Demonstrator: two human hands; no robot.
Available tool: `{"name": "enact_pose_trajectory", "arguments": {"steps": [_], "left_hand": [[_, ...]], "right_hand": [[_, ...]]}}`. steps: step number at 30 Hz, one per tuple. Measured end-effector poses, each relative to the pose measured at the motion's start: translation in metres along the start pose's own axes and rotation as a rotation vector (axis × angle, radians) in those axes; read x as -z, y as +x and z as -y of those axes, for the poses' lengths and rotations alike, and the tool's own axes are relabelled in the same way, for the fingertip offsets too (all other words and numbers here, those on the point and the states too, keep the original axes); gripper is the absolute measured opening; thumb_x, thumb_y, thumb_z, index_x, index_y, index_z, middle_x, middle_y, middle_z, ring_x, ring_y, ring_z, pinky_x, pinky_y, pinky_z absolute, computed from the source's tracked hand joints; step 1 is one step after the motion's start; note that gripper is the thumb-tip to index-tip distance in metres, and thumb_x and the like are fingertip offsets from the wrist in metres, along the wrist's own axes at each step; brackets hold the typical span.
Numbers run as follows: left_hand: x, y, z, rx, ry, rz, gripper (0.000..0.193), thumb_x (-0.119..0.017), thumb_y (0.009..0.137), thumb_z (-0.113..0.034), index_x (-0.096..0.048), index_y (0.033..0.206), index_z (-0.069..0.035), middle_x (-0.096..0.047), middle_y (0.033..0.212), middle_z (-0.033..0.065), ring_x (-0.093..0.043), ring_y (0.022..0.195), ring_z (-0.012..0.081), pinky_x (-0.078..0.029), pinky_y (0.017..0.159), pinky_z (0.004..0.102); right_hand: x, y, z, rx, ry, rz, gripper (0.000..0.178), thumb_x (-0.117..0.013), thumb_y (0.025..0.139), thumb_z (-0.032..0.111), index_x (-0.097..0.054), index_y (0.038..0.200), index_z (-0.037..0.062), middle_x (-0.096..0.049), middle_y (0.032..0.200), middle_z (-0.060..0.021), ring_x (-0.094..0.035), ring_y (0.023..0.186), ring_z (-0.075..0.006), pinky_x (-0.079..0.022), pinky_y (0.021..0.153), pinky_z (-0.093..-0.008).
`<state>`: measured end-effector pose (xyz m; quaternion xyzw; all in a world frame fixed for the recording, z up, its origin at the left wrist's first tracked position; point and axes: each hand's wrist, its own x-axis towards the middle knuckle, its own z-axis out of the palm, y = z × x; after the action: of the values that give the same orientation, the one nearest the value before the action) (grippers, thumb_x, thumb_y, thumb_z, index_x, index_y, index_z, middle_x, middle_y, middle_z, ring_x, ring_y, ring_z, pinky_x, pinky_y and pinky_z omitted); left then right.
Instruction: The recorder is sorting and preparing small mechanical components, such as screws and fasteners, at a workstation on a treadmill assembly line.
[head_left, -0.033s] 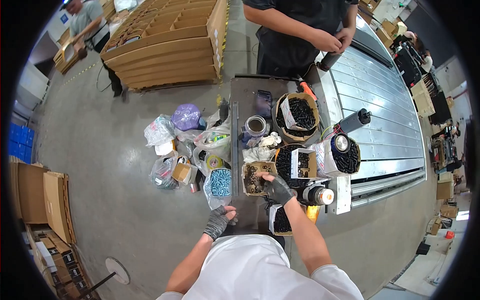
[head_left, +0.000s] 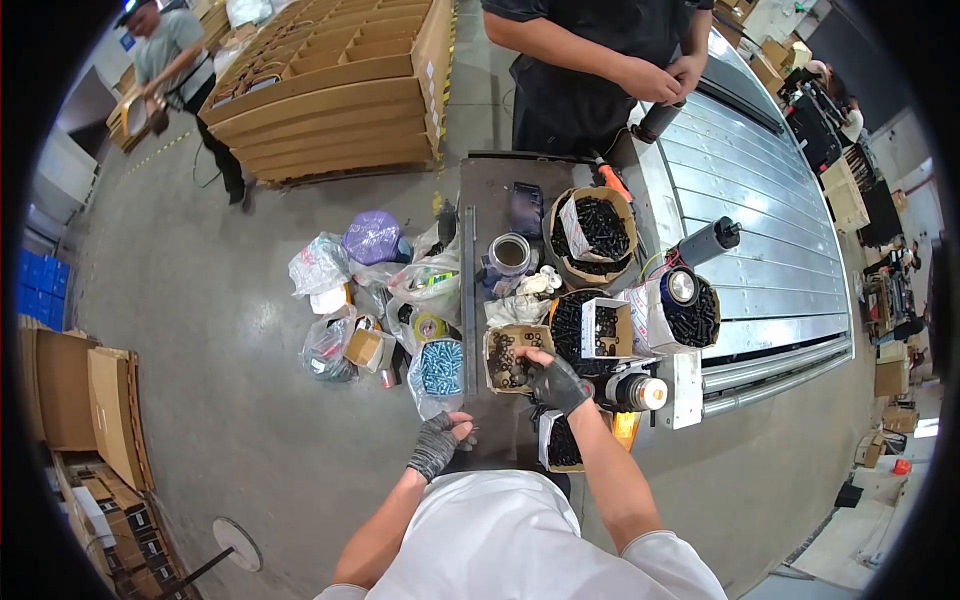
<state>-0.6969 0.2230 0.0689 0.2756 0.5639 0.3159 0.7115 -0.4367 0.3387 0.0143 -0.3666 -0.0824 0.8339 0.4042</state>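
Observation:
My right hand (head_left: 558,380), in a grey fingerless glove, reaches into a shallow cardboard box (head_left: 490,375) of small dark rings (head_left: 508,372). Its fingertips come together among the rings; whatever they grip is too small to make out. My left hand (head_left: 436,446), gloved alike, is closed by the table's near left edge, thumb against fingers. A tiny bit of something shows at its fingertips, its kind unclear. Beside the ring box, to the left, stands a bag of bluish screws (head_left: 441,367). Black parts (head_left: 572,325) fill a container just right of the box.
A steel thermos (head_left: 632,390) lies near my right wrist. Farther back are an open cup (head_left: 510,254) and a round carton (head_left: 556,262) of black parts. Plastic bags (head_left: 330,265) crowd the left side. A co-worker (head_left: 590,75) stands across the table, beside a slatted metal conveyor (head_left: 770,270).
A person in the far left background has shifted slightly, with the arms lower. Both of my hands stay almost where they were.

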Motion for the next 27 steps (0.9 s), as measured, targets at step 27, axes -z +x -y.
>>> {"name": "enact_pose_trajectory", "arguments": {"steps": [27], "left_hand": [[-0.034, 0.023, -0.041, -0.185, -0.015, 0.050, 0.023, -0.066, 0.091, -0.016, -0.065, 0.110, -0.002, -0.069, 0.091, 0.0056, -0.064, 0.076, 0.0140, -0.051, 0.070, 0.0270]], "right_hand": [[-0.055, -0.094, -0.016, 0.120, 0.299, 0.047, 0.038, -0.050, 0.090, 0.005, -0.056, 0.127, -0.0013, -0.061, 0.124, -0.0151, -0.057, 0.118, -0.0245, -0.045, 0.103, -0.0350]]}}
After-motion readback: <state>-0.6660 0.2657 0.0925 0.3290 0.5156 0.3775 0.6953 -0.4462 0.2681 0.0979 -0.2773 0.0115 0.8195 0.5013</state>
